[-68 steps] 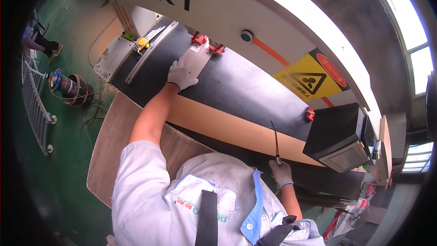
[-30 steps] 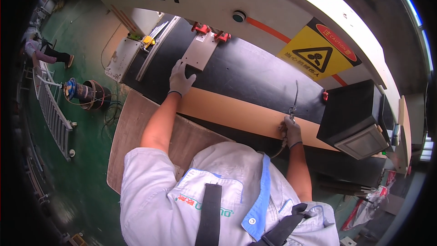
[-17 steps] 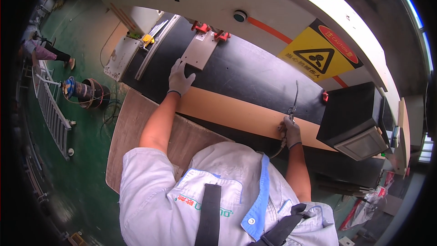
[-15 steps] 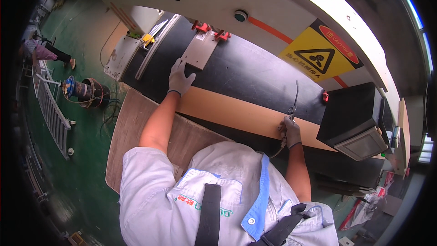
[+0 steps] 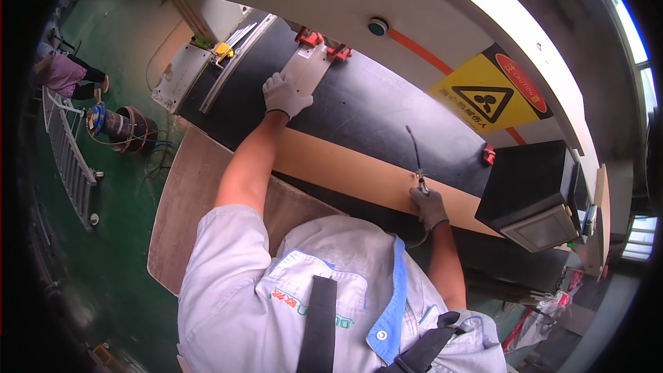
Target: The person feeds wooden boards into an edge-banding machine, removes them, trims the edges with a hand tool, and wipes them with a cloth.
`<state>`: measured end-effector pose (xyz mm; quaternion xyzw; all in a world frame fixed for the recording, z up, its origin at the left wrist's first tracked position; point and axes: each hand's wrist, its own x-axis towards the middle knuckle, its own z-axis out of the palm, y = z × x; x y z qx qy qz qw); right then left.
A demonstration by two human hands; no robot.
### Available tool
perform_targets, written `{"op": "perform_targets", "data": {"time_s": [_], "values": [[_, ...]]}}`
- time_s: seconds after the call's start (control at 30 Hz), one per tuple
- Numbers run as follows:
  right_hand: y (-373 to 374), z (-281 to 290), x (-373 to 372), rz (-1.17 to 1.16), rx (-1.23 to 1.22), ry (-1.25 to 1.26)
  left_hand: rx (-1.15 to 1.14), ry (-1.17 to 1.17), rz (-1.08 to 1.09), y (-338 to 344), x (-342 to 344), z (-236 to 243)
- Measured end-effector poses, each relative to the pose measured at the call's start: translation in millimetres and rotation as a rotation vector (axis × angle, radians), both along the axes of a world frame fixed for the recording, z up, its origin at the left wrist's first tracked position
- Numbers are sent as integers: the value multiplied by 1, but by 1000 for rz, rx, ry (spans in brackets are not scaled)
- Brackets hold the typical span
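A narrow grey-brown board (image 5: 309, 71) lies on the black machine table, its far end by two red clamps (image 5: 310, 38). My gloved left hand (image 5: 286, 95) is closed over the near end of this board, with the fingers bent and partly hiding the corner. In my gloved right hand (image 5: 429, 208) is an air blow gun (image 5: 422, 181), its thin dark nozzle pointing away over the table and slightly left. A hose trails from under that hand. Below both hands runs a long tan strip (image 5: 345, 166) along the table's near side.
A white machine beam (image 5: 331, 0) arches over the table. At right hangs a black box-shaped monitor (image 5: 528, 183); a red clamp (image 5: 489, 155) sits nearby. A brown wooden panel (image 5: 200, 200) is at my left. A ladder (image 5: 68, 155), a drum (image 5: 135, 130) and a person (image 5: 65, 72) are beyond.
My left hand has shifted from the board's corner onto its near end, and the fingers have bent. My right hand has moved left with the blow gun, whose nozzle now tilts left.
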<state>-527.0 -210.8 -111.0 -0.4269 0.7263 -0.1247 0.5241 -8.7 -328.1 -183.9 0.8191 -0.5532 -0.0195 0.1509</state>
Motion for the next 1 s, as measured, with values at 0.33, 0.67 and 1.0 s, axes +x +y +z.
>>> {"op": "perform_targets", "data": {"time_s": [0.33,0.67,1.0], "values": [[-2,0,4,384,37,259,30,-5,36,0,-4,-2],[-2,0,5,386,9,247,51,1,48,0,-8,4],[7,10,13,228,6,161,285,-22,109,-19,-20,34]]}}
